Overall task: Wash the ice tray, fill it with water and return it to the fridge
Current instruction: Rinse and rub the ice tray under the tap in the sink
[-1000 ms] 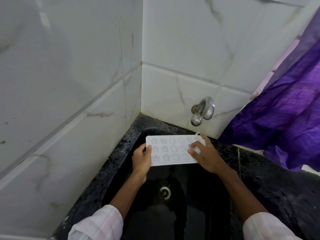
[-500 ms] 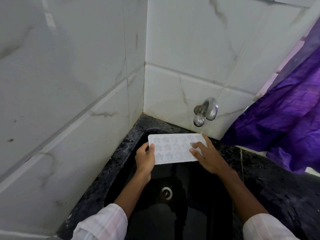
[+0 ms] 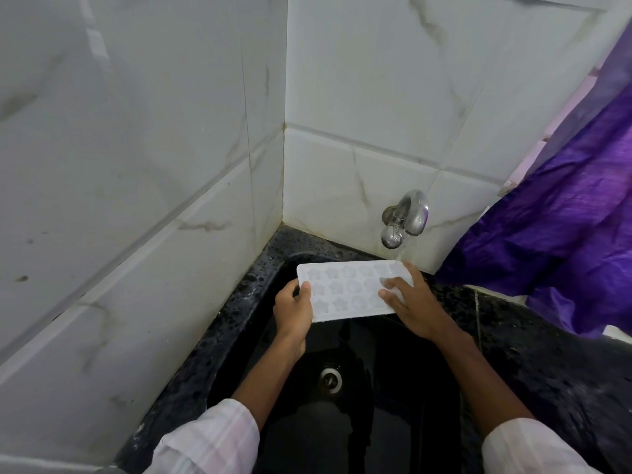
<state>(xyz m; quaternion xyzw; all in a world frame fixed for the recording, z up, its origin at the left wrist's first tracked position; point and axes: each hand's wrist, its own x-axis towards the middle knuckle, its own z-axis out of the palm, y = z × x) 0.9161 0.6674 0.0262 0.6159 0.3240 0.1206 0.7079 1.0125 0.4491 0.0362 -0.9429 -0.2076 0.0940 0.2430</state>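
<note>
A white ice tray [image 3: 345, 290] with star and round moulds is held flat over the black sink [image 3: 376, 388], just below the chrome tap [image 3: 405, 218]. A thin stream of water runs from the tap onto the tray's far right corner. My left hand [image 3: 294, 313] grips the tray's left end, thumb on top. My right hand [image 3: 410, 306] lies on the tray's right end with its fingers spread over the moulds and covers that corner.
White marbled tiles form the corner wall close behind and to the left of the sink. The speckled black counter [image 3: 547, 354] runs to the right, with a purple cloth [image 3: 564, 241] hanging over it. The drain [image 3: 331, 378] sits in the basin's middle.
The tray and both hands stay almost in place under the tap. My right fingers have shifted slightly over the tray's right moulds.
</note>
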